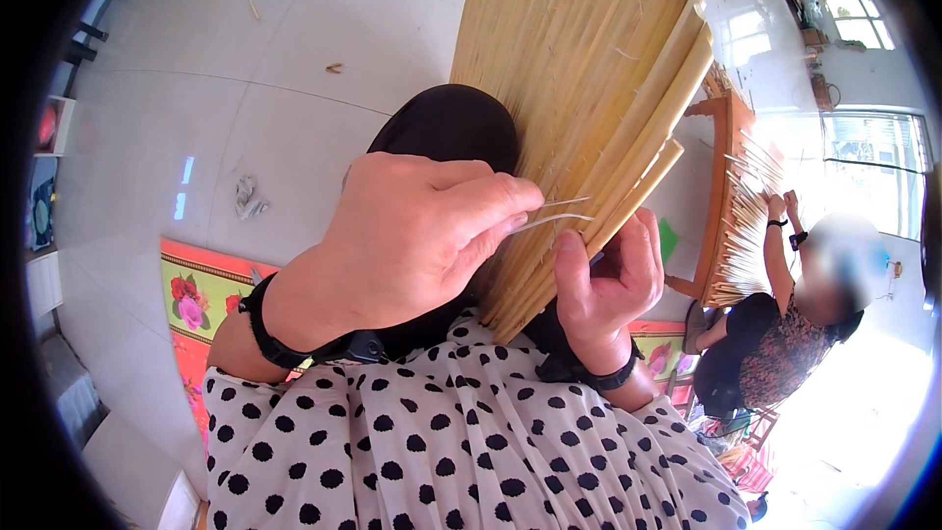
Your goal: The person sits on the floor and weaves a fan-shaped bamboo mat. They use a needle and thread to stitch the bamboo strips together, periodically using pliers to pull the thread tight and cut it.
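A white garment with large black dots (422, 432) spreads across the bottom, covering the person's lap. Above it, the left hand (412, 231) pinches a thin, pale, cord-like strand (549, 219) between thumb and forefinger; two lengths of it stick out rightward over a long, straw-yellow panel of stiff, side-by-side stalks (569, 69). The other left fingers curl under, mostly hidden.

The right hand (613, 280) holds the panel's near right edge, thumb pressed on top beside the strand's end and fingers bent around the outer side; their tips are hidden, so I cannot tell how they meet the stalks. The panel runs from the lap upward past the top of the view, beside a smooth, rounded black surface (451, 123) under the left hand. Both wrists wear black straps (257, 319).

A red, green and pink floral mat (201, 304) lies on the glossy grey tiled floor (304, 147). At right, a seated co-worker (775, 363) reaches toward pale, thin stalks (751, 226) at an orange-brown wooden frame (721, 196).
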The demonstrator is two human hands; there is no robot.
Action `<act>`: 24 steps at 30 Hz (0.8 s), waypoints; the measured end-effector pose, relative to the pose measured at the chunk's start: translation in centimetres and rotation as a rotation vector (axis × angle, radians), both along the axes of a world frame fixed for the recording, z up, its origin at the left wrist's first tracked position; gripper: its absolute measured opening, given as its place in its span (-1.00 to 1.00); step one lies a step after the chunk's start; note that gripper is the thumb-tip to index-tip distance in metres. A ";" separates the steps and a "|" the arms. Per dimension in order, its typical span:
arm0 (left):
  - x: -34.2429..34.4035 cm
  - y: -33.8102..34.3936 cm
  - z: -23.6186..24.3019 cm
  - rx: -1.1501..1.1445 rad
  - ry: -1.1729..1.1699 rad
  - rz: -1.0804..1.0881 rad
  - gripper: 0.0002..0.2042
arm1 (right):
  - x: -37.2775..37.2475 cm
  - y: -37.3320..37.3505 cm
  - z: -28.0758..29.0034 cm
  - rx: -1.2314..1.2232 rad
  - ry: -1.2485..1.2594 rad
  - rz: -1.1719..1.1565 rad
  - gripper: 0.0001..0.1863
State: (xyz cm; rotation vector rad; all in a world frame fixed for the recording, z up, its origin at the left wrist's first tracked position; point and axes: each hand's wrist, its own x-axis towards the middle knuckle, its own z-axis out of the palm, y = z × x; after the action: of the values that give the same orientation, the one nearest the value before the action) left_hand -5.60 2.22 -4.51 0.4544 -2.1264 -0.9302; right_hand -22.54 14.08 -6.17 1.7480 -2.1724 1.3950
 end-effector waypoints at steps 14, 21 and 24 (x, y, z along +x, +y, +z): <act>0.4 -0.3 0.1 -0.103 -0.014 0.025 -0.76 | -0.2 -0.4 -0.3 -0.052 0.029 0.038 -0.55; 0.4 -0.3 0.1 -0.118 -0.026 0.030 -0.76 | -0.2 -0.3 -0.4 -0.057 -0.006 0.028 -0.54; 0.4 -0.3 0.0 -0.116 -0.018 0.029 -0.76 | -0.2 -0.3 -0.5 -0.060 -0.015 0.024 -0.54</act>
State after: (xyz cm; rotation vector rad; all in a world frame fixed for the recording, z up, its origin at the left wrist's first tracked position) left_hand -5.24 1.91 -4.49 0.4346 -2.1707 -0.7847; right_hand -22.77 13.81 -6.64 1.7551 -2.1002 1.4672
